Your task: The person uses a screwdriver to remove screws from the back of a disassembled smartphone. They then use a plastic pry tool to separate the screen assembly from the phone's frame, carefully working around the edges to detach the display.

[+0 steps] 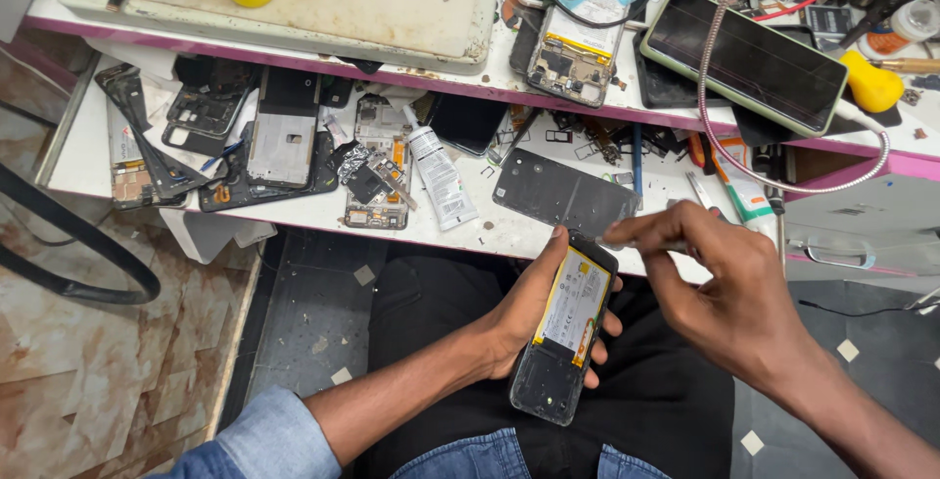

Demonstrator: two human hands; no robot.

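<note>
You've got the opened phone [566,337] cradled in your left hand [529,312] over your lap, just near of the shelf [294,219] edge. Back cover's off, so the yellow-and-white battery [573,305] is showing. Left-hand fingers are wrapped around the body, thumb along the left edge, so that grip's solid.

Your right hand [725,288] is pinched shut on a thin tool [627,237], looks like tweezers or a pry pick, hard to say which. Its tip sits right at the phone's far end, above the battery.

My read: you're in the teardown stage, working on something at the top of the board, a connector or a screw maybe. Next move wants a light touch. Keep the tip off the battery and hold the phone steady.

The loose black back cover [566,195] is lying on the shelf just far of your hands, the white glue tube [439,175] to its left, and a pile of stripped phone parts [284,136] further left. On the upper bench there's another open phone [576,53] and a whole one with a green rim [746,58].
</note>
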